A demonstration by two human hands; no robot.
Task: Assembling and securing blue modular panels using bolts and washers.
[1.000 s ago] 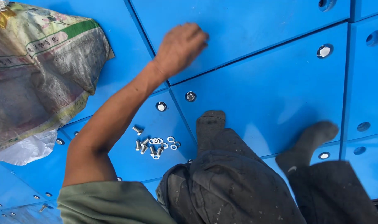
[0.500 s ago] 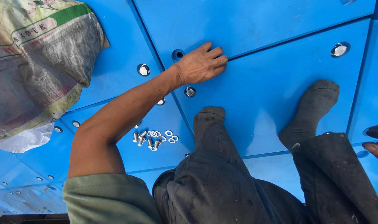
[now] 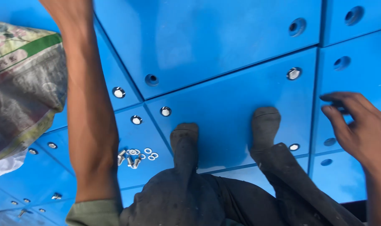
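A woven sack is seen at the left edge of the blue panels. The left forearm is stretched up past the top edge, so the left hand is cut off and its fingers cannot be told. A small heap of loose bolts and washers lies just right of that forearm, near the lower left. Some holes are filled with bolts, others stand empty. The right hand is held near the right edge, fingers loosely curled and holding nothing, beside an empty hole.

Bare blue panel ahead; sack crowding left side.
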